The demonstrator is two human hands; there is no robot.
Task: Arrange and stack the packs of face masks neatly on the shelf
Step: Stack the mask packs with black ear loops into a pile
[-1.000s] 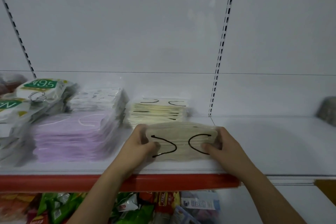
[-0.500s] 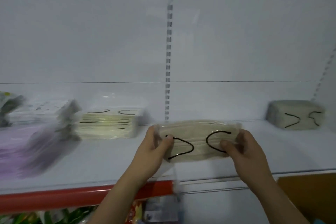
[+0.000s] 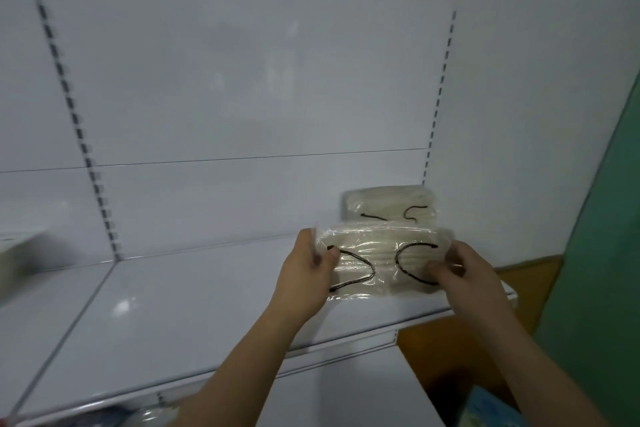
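Gripping a clear plastic pack of beige face masks (image 3: 377,262) by its two short ends, both hands hold it flat, just above the white shelf (image 3: 194,315) toward the shelf's right end. The left hand (image 3: 304,274) has its thumb curled over the top of the pack's left edge, beside one black ear loop, with the rest of its fingers hidden underneath. The right hand (image 3: 467,270) pinches the right edge in the same way, thumb on top next to the other black loop; this hand is somewhat blurred. The pack's wrapper catches the light and wrinkles along its near edge. Whether the pack's underside touches the shelf cannot be told. Directly behind it, against the white back panel (image 3: 242,87), a stack of similar beige mask packs (image 3: 389,206) sits at the shelf's far right corner, black loops showing on its top. The held pack overlaps the lower front of that stack in the view. Slotted upright rails run up the back panel, one on the left (image 3: 74,114) and one on the right (image 3: 438,97) just above the stack. At the far left edge a pale blurred object (image 3: 20,260) lies on the shelf. A green wall (image 3: 602,236) stands on the right, with a brown surface (image 3: 450,350) below it, right of the shelf.
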